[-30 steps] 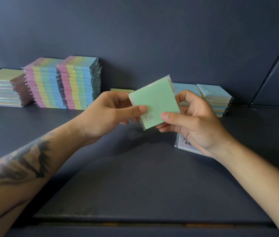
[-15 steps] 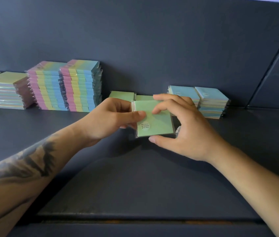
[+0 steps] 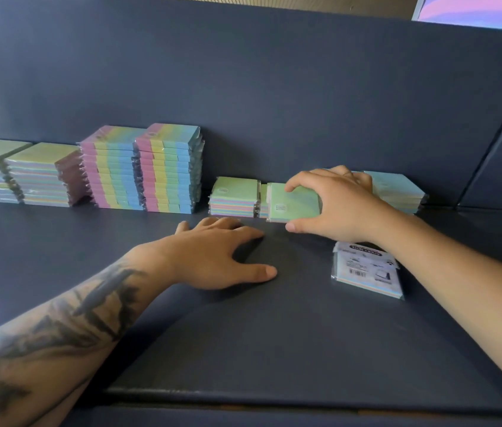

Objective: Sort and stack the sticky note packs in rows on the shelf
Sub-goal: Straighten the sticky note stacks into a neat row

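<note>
Head view: the green-topped pack (image 3: 293,202), which both hands were holding up in mid-frame a second ago, is now down at the back row, carried by the right hand (image 3: 340,204) alone. That hand pinches it, fingers over the top edge and thumb under the lower one, tilted against a short green stack (image 3: 263,200) it partly hides. The left hand (image 3: 212,254) has let go and lies flat with fingers spread on the shelf (image 3: 243,349), holding nothing. My reading is that the pack is about to be seated on that stack, so this placement is nearly finished.

Just left of it sits another short green stack (image 3: 233,197); further left stand two tall rainbow stacks (image 3: 142,167) and lower pastel stacks (image 3: 22,174). Behind the right hand are blue stacks (image 3: 397,189). One face-down pack (image 3: 366,272) lies loose under the right forearm at centre right, still unsorted. Nothing blocks the drop.
</note>
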The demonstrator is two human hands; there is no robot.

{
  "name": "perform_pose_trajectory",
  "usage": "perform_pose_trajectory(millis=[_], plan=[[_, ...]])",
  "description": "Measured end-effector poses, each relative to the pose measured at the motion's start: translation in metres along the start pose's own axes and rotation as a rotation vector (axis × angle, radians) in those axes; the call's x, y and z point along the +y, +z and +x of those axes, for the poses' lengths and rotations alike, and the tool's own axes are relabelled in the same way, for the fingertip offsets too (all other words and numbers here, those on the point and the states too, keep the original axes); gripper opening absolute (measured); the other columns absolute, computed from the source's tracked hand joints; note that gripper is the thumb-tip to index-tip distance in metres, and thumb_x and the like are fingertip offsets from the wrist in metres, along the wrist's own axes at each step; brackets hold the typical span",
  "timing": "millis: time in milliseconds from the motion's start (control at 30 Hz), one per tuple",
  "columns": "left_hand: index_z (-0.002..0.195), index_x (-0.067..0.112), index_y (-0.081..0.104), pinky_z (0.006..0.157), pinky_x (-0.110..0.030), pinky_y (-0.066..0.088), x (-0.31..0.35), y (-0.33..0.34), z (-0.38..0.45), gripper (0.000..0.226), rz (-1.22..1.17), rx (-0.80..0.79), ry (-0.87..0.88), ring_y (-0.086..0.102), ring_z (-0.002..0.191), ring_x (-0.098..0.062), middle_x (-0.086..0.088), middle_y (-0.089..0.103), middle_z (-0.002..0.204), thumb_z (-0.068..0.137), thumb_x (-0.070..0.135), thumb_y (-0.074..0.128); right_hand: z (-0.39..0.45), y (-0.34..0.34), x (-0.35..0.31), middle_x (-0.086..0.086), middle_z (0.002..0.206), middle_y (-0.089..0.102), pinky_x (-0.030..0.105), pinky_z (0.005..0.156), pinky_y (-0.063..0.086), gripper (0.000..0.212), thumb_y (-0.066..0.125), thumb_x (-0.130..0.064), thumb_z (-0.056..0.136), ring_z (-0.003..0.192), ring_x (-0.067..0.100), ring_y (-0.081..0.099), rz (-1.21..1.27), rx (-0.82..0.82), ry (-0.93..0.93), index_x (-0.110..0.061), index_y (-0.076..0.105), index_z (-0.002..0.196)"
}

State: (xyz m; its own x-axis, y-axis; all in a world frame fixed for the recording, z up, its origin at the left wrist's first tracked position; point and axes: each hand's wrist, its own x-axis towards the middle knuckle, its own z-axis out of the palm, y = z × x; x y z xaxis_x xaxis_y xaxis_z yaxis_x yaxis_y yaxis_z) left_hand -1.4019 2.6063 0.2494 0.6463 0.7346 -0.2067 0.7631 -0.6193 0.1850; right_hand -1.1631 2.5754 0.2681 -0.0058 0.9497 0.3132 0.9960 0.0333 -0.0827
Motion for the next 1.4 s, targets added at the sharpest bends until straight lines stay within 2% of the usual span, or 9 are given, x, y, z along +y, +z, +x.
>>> perform_pose_trajectory(millis=[167, 333, 633, 833, 933, 1033, 1133, 1233, 1400], plan=[[0.156, 0.057, 0.016, 0.123, -0.059, 0.009, -0.002, 0.001, 0.001, 0.083, 0.01, -0.016, 0.004, 0.005, 0.158, -0.017, 0.016, 0.011, 0.169, 0.083, 0.09, 0.037, 0.035, 0.009, -0.003, -0.019, 0.129, 0.055, 0.051, 0.104, 0.025, 0.057, 0.068, -0.073, 0.076, 0.131, 0.02, 0.036, -0.118, -0.059, 0.022, -0.047, 0.049, 0.123], [0.157, 0.055, 0.017, 0.123, -0.058, 0.01, -0.005, 0.0, 0.002, 0.082, 0.013, -0.011, 0.011, 0.006, 0.157, -0.019, 0.014, 0.012, 0.169, 0.085, 0.089, 0.037, 0.045, 0.012, -0.003, -0.01, 0.113, 0.059, 0.044, 0.099, 0.027, 0.046, 0.071, -0.063, 0.081, 0.13, 0.019, 0.04, -0.028, -0.107, 0.072, -0.046, 0.055, 0.121], [0.156, 0.056, 0.018, 0.122, -0.061, 0.01, -0.006, 0.001, 0.004, 0.082, 0.0, -0.011, 0.012, 0.007, 0.158, -0.02, 0.013, 0.013, 0.169, 0.084, 0.089, 0.04, 0.055, 0.012, -0.002, -0.012, 0.138, 0.058, 0.045, 0.098, 0.027, 0.04, 0.066, -0.064, 0.086, 0.133, 0.025, 0.039, -0.122, -0.109, 0.105, -0.057, 0.056, 0.124], [0.156, 0.053, 0.023, 0.122, -0.061, 0.012, -0.004, -0.001, 0.005, 0.082, 0.02, 0.015, 0.027, 0.013, 0.156, -0.022, 0.011, 0.02, 0.167, 0.083, 0.088, 0.041, 0.034, 0.011, -0.003, -0.016, 0.162, 0.033, 0.05, 0.115, 0.017, 0.047, 0.055, -0.055, 0.095, 0.148, 0.022, 0.025, -0.144, -0.053, 0.059, -0.057, 0.047, 0.142], [0.151, 0.054, 0.033, 0.121, -0.06, 0.016, -0.004, 0.002, 0.009, 0.077, 0.026, 0.077, 0.07, 0.026, 0.151, -0.021, 0.011, 0.034, 0.16, 0.083, 0.088, 0.041, 0.004, 0.009, 0.001, -0.015, 0.15, 0.049, 0.043, 0.113, 0.024, 0.036, 0.058, -0.042, 0.098, 0.14, 0.022, 0.038, 0.029, 0.074, -0.018, -0.046, 0.061, 0.133], [0.141, 0.053, 0.045, 0.116, -0.055, 0.026, 0.002, 0.009, 0.014, 0.069, -0.024, 0.156, 0.145, 0.043, 0.137, -0.016, 0.017, 0.05, 0.143, 0.082, 0.089, 0.044, -0.036, 0.005, 0.009, -0.014, 0.128, 0.062, 0.045, 0.11, 0.039, 0.025, 0.063, -0.037, 0.094, 0.124, 0.016, 0.054, 0.157, 0.059, -0.08, -0.038, 0.07, 0.118], [0.133, 0.051, 0.054, 0.109, -0.049, 0.04, 0.012, 0.016, 0.019, 0.068, -0.097, 0.208, 0.244, 0.055, 0.118, -0.008, 0.025, 0.061, 0.123, 0.078, 0.09, 0.044, -0.073, 0.002, 0.028, -0.021, 0.121, 0.062, 0.037, 0.106, 0.044, 0.023, 0.066, -0.047, 0.09, 0.117, 0.005, 0.056, 0.198, -0.068, -0.018, -0.042, 0.07, 0.112], [0.124, 0.054, 0.058, 0.106, -0.045, 0.045, 0.018, 0.023, 0.022, 0.066, -0.225, 0.257, 0.297, 0.06, 0.114, -0.005, 0.029, 0.065, 0.118, 0.07, 0.09, 0.047, -0.099, -0.001, 0.045, -0.027, 0.122, 0.061, 0.03, 0.107, 0.044, 0.037, 0.062, -0.065, 0.079, 0.118, -0.004, 0.055, 0.269, -0.153, 0.035, -0.048, 0.069, 0.112], [0.107, 0.048, 0.068, 0.101, -0.036, 0.051, 0.022, 0.028, 0.024, 0.051, -0.309, 0.342, 0.321, 0.064, 0.107, -0.003, 0.025, 0.07, 0.111, 0.07, 0.081, 0.056, -0.117, -0.007, 0.049, -0.038, 0.123, 0.047, 0.0, 0.098, 0.026, 0.046, 0.08, -0.049, 0.081, 0.119, -0.023, 0.039, 0.322, -0.148, 0.035, -0.046, 0.066, 0.125]])
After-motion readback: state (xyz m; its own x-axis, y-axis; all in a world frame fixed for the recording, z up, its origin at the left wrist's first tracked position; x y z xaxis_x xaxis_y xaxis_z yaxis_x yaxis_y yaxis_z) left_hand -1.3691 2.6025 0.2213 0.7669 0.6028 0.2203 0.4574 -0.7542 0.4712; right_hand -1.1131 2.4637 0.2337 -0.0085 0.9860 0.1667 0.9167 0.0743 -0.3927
